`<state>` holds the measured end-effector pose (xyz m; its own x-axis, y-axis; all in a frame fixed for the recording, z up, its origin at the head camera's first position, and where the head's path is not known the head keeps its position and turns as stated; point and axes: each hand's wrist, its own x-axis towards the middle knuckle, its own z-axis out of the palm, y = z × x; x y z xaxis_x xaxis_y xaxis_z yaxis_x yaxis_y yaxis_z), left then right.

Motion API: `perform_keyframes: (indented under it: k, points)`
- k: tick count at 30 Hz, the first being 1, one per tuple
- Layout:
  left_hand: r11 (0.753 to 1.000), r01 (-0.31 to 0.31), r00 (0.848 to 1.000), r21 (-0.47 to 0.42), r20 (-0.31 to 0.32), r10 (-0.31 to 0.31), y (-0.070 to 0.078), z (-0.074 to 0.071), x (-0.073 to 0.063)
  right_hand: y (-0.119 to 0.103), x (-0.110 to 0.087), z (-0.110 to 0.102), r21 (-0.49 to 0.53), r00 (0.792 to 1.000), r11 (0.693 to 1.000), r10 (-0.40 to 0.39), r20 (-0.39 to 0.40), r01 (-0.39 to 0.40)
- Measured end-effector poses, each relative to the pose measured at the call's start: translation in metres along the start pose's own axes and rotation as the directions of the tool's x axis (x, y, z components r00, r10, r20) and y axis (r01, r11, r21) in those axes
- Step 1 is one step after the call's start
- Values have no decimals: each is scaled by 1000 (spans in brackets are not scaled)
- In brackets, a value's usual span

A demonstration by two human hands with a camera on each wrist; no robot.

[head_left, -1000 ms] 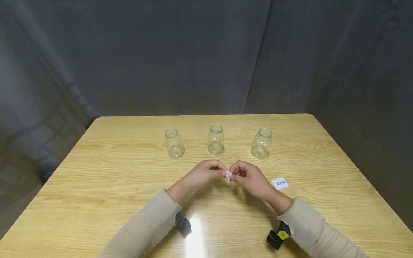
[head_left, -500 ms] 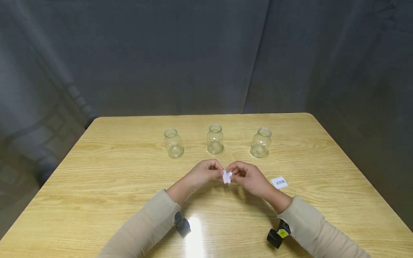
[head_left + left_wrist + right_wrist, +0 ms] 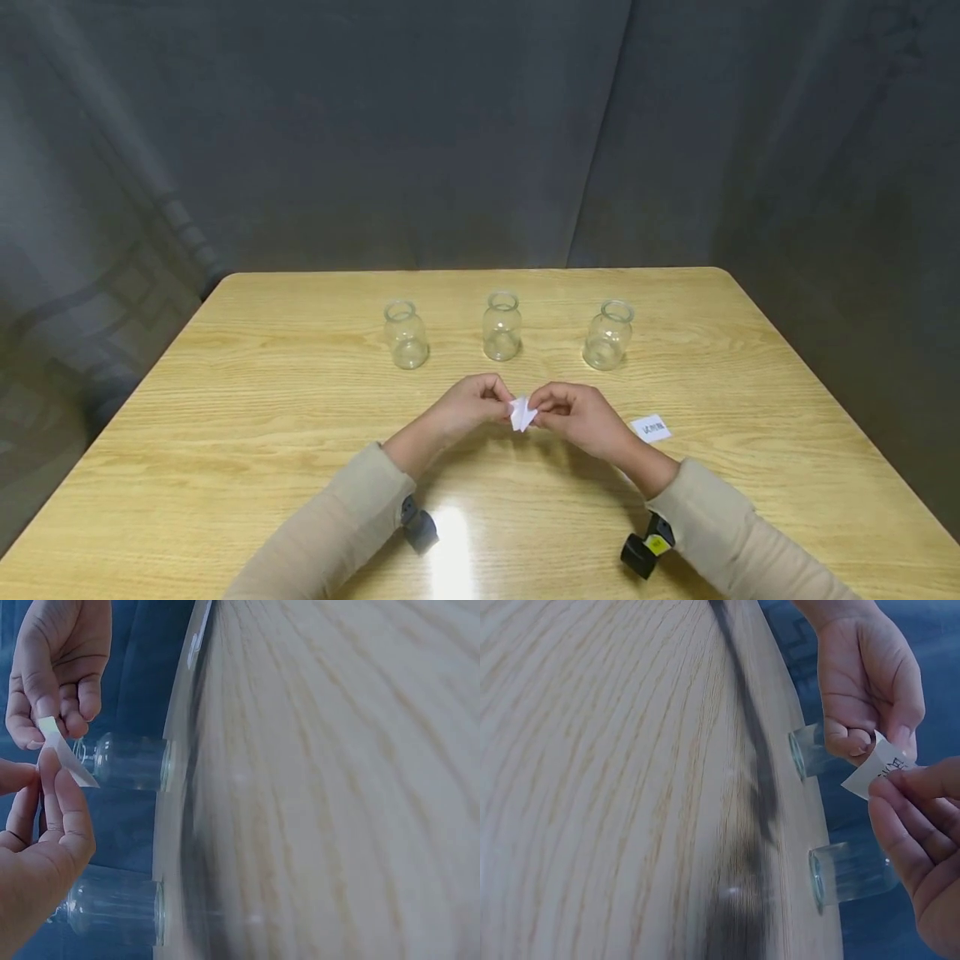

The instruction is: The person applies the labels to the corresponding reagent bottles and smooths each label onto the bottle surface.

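Observation:
In the head view a small white paper label point(image 3: 522, 414), creased and bent, is held above the table between both hands. My left hand point(image 3: 468, 403) pinches its left edge with thumb and fingers. Its right edge is pinched by my right hand point(image 3: 581, 417). Seen from the right wrist, the label point(image 3: 875, 766) carries dark printed characters, partly covered by fingertips. A second white label point(image 3: 651, 428) with dark characters lies on the table, just right of my right hand.
Beyond the hands three clear glass jars stand in a row: a left jar point(image 3: 407, 335), a middle jar point(image 3: 502, 327) and a right jar point(image 3: 608, 335). The wooden table point(image 3: 285, 400) ends at a dark curtain point(image 3: 420, 133).
The label between my hands has turned from nearly edge-on to show more of its white face. Both hands have shifted slightly left. The jars and the other label stay put.

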<state>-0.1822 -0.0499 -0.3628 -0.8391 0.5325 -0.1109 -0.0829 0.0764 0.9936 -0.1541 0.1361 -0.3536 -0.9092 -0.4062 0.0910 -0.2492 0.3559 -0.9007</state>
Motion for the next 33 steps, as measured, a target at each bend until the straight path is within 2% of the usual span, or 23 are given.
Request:
perform_keyframes:
  k: [7, 11, 17, 33]
  points:
    - [1000, 10, 1000, 12, 8, -10, -1, 1, -1, 3, -1, -1, -87, 997, 996, -41, -64, 35]
    - [1000, 14, 1000, 14, 3, -14, -1, 1, -1, 4, -2, -2, -99, 994, 992, -88, -67, 81]
    - [999, 32, 999, 9, -19, -32, -3, 1, 0, 5, -4, -4, -93, 992, 990, -113, -58, 107]
    - [998, 67, 997, 2, -24, -67, -7, -3, 1, 6, -5, -13, -29, 997, 998, -57, -54, 56]
